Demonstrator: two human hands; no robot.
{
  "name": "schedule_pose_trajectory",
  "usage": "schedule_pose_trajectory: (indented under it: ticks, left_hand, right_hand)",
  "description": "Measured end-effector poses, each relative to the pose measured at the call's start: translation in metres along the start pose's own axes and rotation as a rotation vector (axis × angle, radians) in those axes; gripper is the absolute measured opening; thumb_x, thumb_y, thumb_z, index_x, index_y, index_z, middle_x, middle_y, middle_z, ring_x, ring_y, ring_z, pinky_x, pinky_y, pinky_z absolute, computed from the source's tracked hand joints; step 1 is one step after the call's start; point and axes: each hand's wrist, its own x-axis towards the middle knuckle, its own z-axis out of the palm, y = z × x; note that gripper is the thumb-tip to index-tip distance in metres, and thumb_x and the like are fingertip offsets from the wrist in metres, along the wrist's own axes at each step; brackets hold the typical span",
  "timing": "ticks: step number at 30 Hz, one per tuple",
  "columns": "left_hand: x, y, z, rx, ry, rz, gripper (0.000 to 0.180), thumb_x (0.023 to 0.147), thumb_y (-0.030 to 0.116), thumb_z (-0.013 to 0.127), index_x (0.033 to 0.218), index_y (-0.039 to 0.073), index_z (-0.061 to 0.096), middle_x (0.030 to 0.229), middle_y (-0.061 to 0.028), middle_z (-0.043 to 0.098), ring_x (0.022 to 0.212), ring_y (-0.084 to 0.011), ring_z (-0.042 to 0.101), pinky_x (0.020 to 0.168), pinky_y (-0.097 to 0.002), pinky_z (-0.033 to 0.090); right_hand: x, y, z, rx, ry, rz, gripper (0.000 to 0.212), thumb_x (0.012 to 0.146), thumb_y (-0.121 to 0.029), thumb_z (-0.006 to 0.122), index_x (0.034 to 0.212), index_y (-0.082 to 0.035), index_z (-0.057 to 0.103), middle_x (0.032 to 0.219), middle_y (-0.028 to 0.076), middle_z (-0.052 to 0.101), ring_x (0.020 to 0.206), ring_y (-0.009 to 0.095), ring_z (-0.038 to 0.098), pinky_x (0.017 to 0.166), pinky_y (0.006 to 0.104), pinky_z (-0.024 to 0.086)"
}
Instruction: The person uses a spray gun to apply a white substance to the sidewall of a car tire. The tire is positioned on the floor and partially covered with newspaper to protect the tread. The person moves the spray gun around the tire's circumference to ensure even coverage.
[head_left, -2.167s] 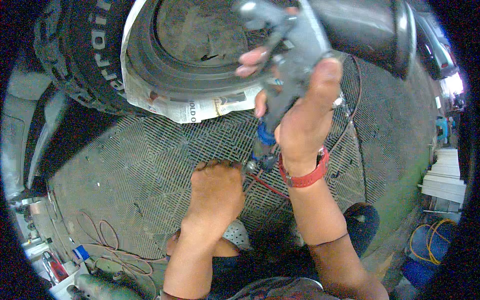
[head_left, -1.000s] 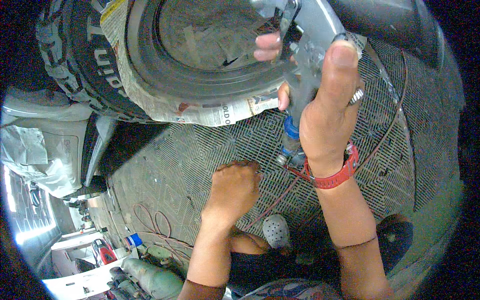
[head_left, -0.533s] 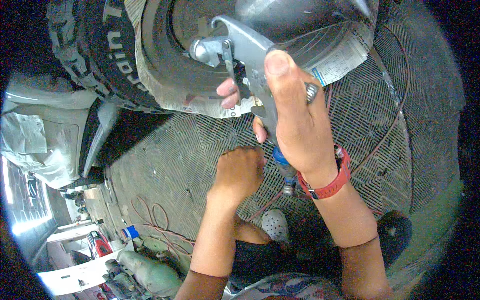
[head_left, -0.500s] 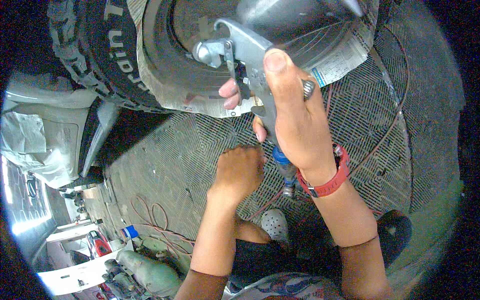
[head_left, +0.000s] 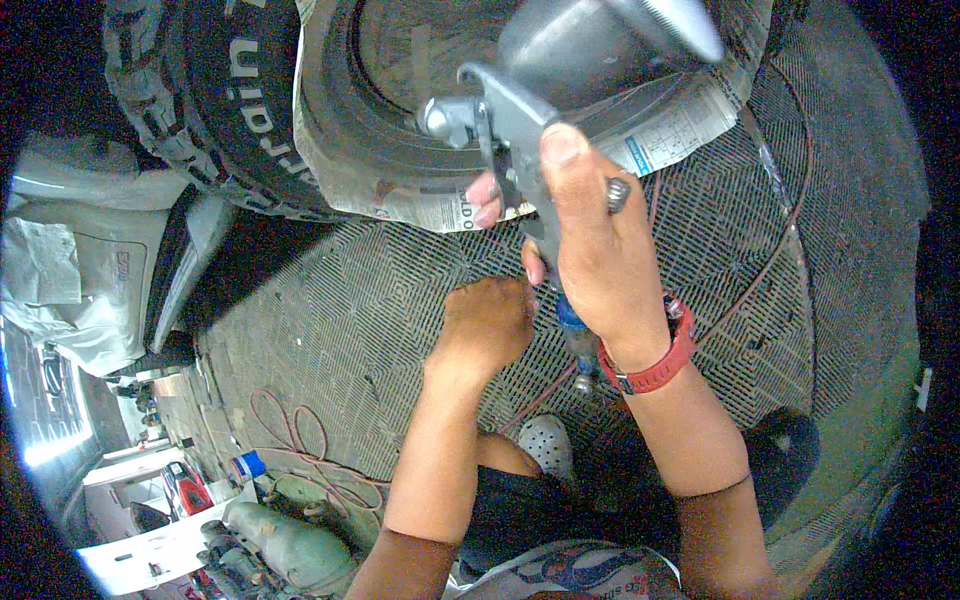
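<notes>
1. A grey spray gun [head_left: 520,112] is being gripped by the right hand [head_left: 600,240], wrapped closely round the handle, thumb high on the body. Fingertips are being seen by the trigger; whether it is being pulled cannot be told.
2. The left hand [head_left: 490,315] is being held low, left of the handle and apart from it. Its fingers are being hidden beneath the knuckles; how far they close, and on what, cannot be told.
3. The gun is being held over the floor mat [head_left: 380,290], before the wheel rim [head_left: 385,160], its silver nozzle [head_left: 440,120] being pointed leftward.
4. The rim is being bordered by newspaper [head_left: 660,140], with the tyre [head_left: 240,110] beyond it at left.
5. Judgement: good control is probably being served by a firm wrist, a nozzle square to the rim and even spacing.
6. Judgement: snagging is being best avoided by leaving the red hose [head_left: 535,408] slack, clear of the newspaper.
</notes>
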Motion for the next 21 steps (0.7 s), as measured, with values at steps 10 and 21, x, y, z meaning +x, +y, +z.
schedule_pose_trajectory:
  ticks: [10,21]
  left_hand:
    - [0.002,-0.015,0.01,-0.036,-0.062,-0.042,0.026,0.103,0.029,0.059,0.106,0.007,0.073,0.1,-0.0236,0.077,0.094,-0.0445,0.075,0.08,-0.0589,0.06]
    - [0.002,-0.013,0.005,-0.049,-0.015,-0.054,0.022,0.094,0.021,0.063,0.102,0.006,0.077,0.096,-0.0221,0.079,0.091,-0.042,0.078,0.081,-0.0562,0.061]
  right_hand:
    - [0.017,-0.048,0.003,0.068,0.149,-0.102,0.076,0.112,-0.067,0.031,0.135,-0.002,0.064,0.103,0.018,0.079,0.085,0.022,0.078,0.048,0.0263,0.051]
    - [0.028,0.014,0.008,0.189,0.061,0.186,0.07,0.11,-0.065,0.046,0.112,-0.001,0.073,0.084,0.013,0.077,0.07,0.018,0.075,0.042,0.0289,0.049]
